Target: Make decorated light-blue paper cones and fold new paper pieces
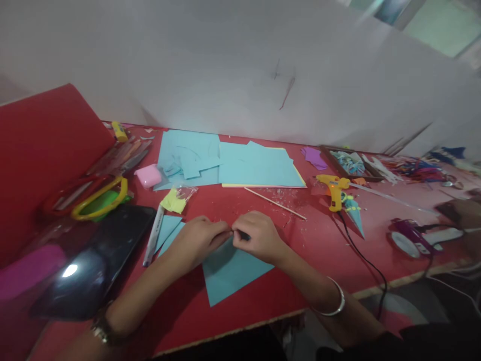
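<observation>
My left hand point(201, 238) and my right hand point(259, 235) meet fingertip to fingertip over a sheet of light blue paper point(235, 278). Both are closed in a pinch. A small dark patch shows within the curl of my right fingers; whether it is an object or a shadow I cannot tell. The paper's far edge is hidden beneath the hands, and its near corner lies flat on the red table point(180, 311). Left of my left hand are folded blue paper pieces point(168, 231) and a white marker point(154, 238).
Behind lie stacked blue sheets point(259, 165), paper scraps point(191, 168) and a thin wooden stick point(276, 203). At right are a yellow glue gun point(334, 190), a blue paper cone point(354, 216) and a wooden tray point(330, 160). A black tablet-like slab point(101, 265) and yellow-handled scissors point(122, 193) occupy the left.
</observation>
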Demonstrator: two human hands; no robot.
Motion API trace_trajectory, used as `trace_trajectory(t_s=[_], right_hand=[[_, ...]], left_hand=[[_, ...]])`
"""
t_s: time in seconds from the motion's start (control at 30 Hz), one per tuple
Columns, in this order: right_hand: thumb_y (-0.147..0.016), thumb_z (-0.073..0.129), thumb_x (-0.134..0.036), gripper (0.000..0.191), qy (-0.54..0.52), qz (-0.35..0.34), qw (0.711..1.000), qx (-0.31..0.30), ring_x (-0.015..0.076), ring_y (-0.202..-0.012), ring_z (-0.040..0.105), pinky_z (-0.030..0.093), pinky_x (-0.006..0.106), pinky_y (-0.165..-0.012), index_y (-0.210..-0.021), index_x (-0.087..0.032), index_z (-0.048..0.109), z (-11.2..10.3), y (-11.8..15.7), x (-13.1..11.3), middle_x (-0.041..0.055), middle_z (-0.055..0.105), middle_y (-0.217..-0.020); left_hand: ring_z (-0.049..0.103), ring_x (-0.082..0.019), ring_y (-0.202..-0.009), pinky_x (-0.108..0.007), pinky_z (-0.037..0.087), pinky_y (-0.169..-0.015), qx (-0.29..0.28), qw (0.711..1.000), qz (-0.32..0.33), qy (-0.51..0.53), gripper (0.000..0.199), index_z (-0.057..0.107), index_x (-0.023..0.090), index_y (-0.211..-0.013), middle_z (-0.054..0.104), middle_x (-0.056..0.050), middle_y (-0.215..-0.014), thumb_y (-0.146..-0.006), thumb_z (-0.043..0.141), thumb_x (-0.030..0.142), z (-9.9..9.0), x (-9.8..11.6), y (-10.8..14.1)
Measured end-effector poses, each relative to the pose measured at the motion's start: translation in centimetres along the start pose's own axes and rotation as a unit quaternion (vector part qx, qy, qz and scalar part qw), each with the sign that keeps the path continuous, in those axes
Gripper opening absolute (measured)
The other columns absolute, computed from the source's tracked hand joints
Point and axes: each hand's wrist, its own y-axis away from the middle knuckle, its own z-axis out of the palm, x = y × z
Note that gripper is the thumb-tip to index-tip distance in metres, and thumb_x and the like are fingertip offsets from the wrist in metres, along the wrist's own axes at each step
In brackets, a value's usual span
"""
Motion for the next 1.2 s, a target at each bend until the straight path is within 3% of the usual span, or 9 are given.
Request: trace_trajectory(t_s=[0.17,0.37,0.47,0.57,0.63,0.73,0.87,1.03,1.2], right_hand=[[-0.068,0.043,-0.014,0.013,-0.016,0.02,1.0,-0.003,0.0099,-0.055,0.042,0.03,0.023,-0.059,-0.06,-0.018,0.052,-0.3,0.1,1.1,-0.001,0.053,-0.057],[-0.067,0.043,-0.012,0.014,-0.001,0.039,0.999,0.004,0.0094,-0.054,0.042,0.029,0.022,-0.057,-0.058,-0.018,0.051,-1.2,0.4,3.1,-0.0015,0.053,-0.055],[-0.067,0.043,-0.012,0.014,0.008,0.086,0.996,0.028,0.0099,-0.054,0.042,0.029,0.023,-0.057,-0.058,-0.018,0.051,-2.0,0.6,4.5,-0.0012,0.053,-0.056],[-0.071,0.043,-0.014,0.013,-0.057,0.142,0.984,0.086,0.0105,-0.056,0.045,0.033,0.022,-0.058,-0.064,-0.019,0.054,-2.6,0.6,4.6,-0.0006,0.055,-0.06],[-0.075,0.043,-0.019,0.013,-0.149,0.143,0.972,0.109,0.0116,-0.064,0.051,0.037,0.023,-0.063,-0.074,-0.019,0.056,-2.8,0.4,3.8,0.0008,0.059,-0.069],[-0.08,0.043,-0.026,0.017,-0.251,0.081,0.964,0.03,0.0128,-0.076,0.056,0.04,0.024,-0.07,-0.088,-0.021,0.057,-2.8,0.0,1.9,0.0023,0.062,-0.084],[-0.083,0.043,-0.029,0.02,-0.194,0.022,0.975,-0.102,0.0119,-0.069,0.055,0.036,0.022,-0.064,-0.079,-0.02,0.061,-2.3,-0.2,0.4,0.0016,0.064,-0.075],[-0.084,0.043,-0.033,0.023,-0.137,0.043,0.984,-0.106,0.0107,-0.06,0.052,0.031,0.021,-0.056,-0.078,-0.019,0.06,-2.1,-0.5,-0.7,0.0011,0.062,-0.068],[-0.083,0.045,-0.026,0.02,-0.213,0.079,0.97,-0.092,0.008,-0.054,0.045,0.029,0.019,-0.052,-0.07,-0.018,0.058,-2.9,-0.7,-2.0,-0.0023,0.055,-0.06]], left_hand=[[0.049,-0.013,-0.052,-0.022,0.029,-0.049,0.003,1.0,0.006,-0.013,0.032,0.061,0.019,-0.072,0.057,-0.001,-0.053,-0.085,0.034,0.031,-0.2,-0.3,0.2],[0.054,-0.015,-0.06,-0.022,0.034,-0.052,-0.029,0.999,-0.035,-0.019,0.03,0.063,0.021,-0.077,0.062,-0.001,-0.059,-0.084,0.036,0.033,-1.6,-1.3,0.9],[0.057,-0.014,-0.064,-0.023,0.039,-0.058,-0.022,0.999,-0.045,0.021,0.032,0.062,0.022,-0.075,0.066,-0.001,-0.069,-0.084,0.034,0.034,-2.5,-2.6,2.1],[0.058,-0.013,-0.063,-0.021,0.04,-0.056,0.003,0.998,-0.051,0.045,0.03,0.062,0.022,-0.073,0.066,0.0,-0.07,-0.083,0.037,0.038,-3.2,-3.7,3.2],[0.059,-0.014,-0.061,-0.021,0.04,-0.055,0.018,0.998,-0.047,0.039,0.029,0.062,0.023,-0.074,0.066,0.0,-0.068,-0.081,0.039,0.038,-3.4,-3.7,3.6],[0.057,-0.014,-0.057,-0.021,0.039,-0.053,0.006,0.999,-0.029,0.029,0.029,0.063,0.023,-0.073,0.065,0.0,-0.063,-0.082,0.038,0.035,-3.7,-3.0,3.6],[0.057,-0.014,-0.059,-0.024,0.039,-0.055,-0.002,1.0,-0.01,-0.003,0.029,0.063,0.022,-0.074,0.066,0.0,-0.064,-0.082,0.037,0.032,-3.7,-1.9,3.0],[0.058,-0.015,-0.064,-0.029,0.039,-0.068,0.047,0.993,0.069,-0.085,0.023,0.06,0.021,-0.078,0.066,0.0,-0.07,-0.081,0.038,0.025,-3.2,-0.5,1.9],[0.049,-0.012,-0.045,-0.027,0.036,-0.057,0.163,0.969,0.097,-0.157,0.026,0.052,0.02,-0.057,0.054,0.002,-0.046,-0.078,0.037,0.016,-2.1,0.9,1.2]])
